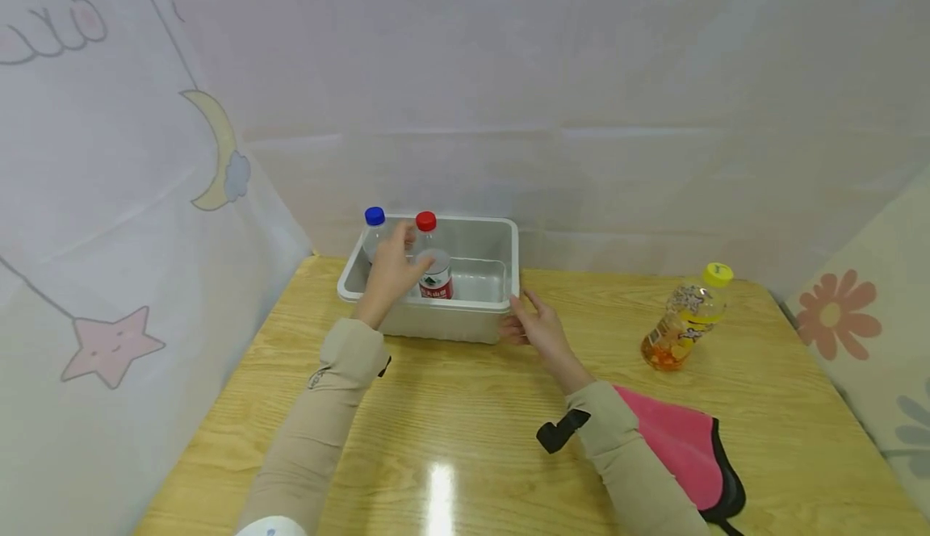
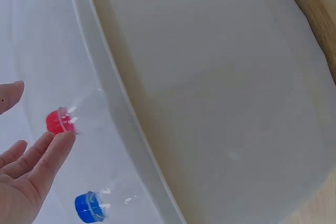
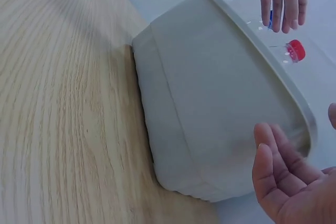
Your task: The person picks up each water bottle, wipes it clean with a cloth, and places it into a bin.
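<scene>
A light grey plastic bin stands near the back of the table. Inside it, at the left, are a red-capped bottle with a red and white label and a blue-capped bottle. My left hand reaches over the bin's front rim between the two bottles, fingers extended. In the left wrist view its fingertips come close to the red cap, with the blue cap lower down. At the bin's front right corner is my right hand, its fingers loosely bent beside the wall and nothing gripped.
To the right, a yellow-capped bottle with some orange liquid leans on the wooden table. A pink item with black edging lies partly under the right sleeve. Printed cloth hangs behind and at the sides.
</scene>
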### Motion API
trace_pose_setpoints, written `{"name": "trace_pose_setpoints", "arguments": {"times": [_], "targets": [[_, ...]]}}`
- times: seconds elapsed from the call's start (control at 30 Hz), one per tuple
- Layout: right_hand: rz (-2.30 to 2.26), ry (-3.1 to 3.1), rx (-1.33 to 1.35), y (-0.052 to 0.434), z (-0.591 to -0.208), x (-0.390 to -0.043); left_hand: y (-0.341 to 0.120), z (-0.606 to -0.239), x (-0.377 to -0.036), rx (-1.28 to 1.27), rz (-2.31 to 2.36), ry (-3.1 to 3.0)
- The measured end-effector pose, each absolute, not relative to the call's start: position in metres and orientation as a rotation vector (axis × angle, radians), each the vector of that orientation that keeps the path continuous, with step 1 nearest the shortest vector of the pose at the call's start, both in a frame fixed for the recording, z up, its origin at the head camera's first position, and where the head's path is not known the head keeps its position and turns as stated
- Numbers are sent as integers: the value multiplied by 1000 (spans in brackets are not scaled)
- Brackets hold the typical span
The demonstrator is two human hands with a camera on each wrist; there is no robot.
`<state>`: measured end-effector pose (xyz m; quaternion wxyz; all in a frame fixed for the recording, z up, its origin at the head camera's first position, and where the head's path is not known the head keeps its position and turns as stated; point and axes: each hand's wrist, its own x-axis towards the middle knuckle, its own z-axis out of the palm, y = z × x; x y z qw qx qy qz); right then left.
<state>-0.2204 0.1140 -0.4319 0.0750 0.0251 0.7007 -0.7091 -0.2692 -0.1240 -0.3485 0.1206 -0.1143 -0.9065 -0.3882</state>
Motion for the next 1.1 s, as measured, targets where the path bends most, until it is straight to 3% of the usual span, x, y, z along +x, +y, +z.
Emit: {"name": "trace_pose_setpoints", "arguments": {"times": [0.47,1.1], "targets": [[-1788,2514,-142,162,-414,-179,-112,-356,-223,-708,-1241,-2480],[-1369,2793,-406,223,-422,-122,-104,-393,-181,-970,-1260,-2439]]}}
